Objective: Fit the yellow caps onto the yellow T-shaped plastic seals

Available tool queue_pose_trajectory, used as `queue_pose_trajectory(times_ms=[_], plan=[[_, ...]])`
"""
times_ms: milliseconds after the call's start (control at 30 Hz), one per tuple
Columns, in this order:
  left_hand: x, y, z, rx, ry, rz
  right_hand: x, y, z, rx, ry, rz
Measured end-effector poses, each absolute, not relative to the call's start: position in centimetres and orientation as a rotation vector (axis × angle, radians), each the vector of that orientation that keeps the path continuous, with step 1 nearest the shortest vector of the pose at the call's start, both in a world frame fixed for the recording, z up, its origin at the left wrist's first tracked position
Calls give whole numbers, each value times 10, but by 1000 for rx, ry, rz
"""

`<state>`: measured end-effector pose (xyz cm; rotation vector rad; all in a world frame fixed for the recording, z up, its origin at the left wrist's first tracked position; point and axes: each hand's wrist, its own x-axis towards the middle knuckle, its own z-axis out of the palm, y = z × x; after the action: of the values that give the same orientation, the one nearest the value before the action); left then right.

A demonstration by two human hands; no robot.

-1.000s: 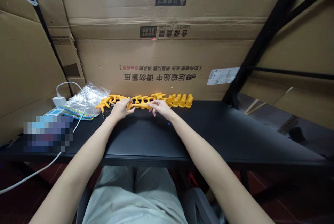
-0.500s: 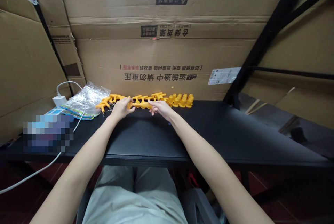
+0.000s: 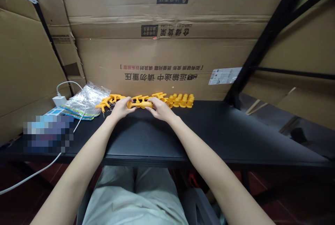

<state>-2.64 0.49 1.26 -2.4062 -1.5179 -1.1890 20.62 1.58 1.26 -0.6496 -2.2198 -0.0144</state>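
Note:
A yellow plastic corkscrew [image 3: 146, 104] lies level between my hands, just above the black tabletop. My left hand [image 3: 122, 108] is closed around its flared left end. At the other end, the thumb and fingers of my right hand [image 3: 159, 108] grip the thicker ribbed part. Behind my hands, several loose yellow T-shaped handles [image 3: 141, 98] lie in a row. Those on the left, such as one T-handle [image 3: 104, 104], carry dark metal spirals. Yellow flared sleeves [image 3: 185, 101] stand grouped to the right of my right hand.
Cardboard [image 3: 162, 53] walls the back of the black table [image 3: 214, 130]. At left are clear plastic bags [image 3: 90, 95], a white charger [image 3: 59, 100] and its cable [image 3: 83, 113], which runs over the front edge. A blurred-out item [image 3: 48, 134] lies near them. A black metal post [image 3: 251, 55] rises at right.
My right hand has turned, and its fingers have come round the right end of the corkscrew. My left hand stays nearly where it was, still on the flared end.

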Motion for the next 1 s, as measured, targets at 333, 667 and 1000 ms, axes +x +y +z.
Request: queue_pose_trajectory(times_ms=[333, 667, 1000], plan=[[-27, 7, 12, -2324, -1355, -1141, 201, 14, 14, -822, -2124, 288], [-23, 2, 14, -2267, -1357, -1087, 202, 17, 13, -863, -2033, 651], [-20, 1, 16, -2405, -1515, -1147, 205, 20, 11, -685, -2297, -187]])
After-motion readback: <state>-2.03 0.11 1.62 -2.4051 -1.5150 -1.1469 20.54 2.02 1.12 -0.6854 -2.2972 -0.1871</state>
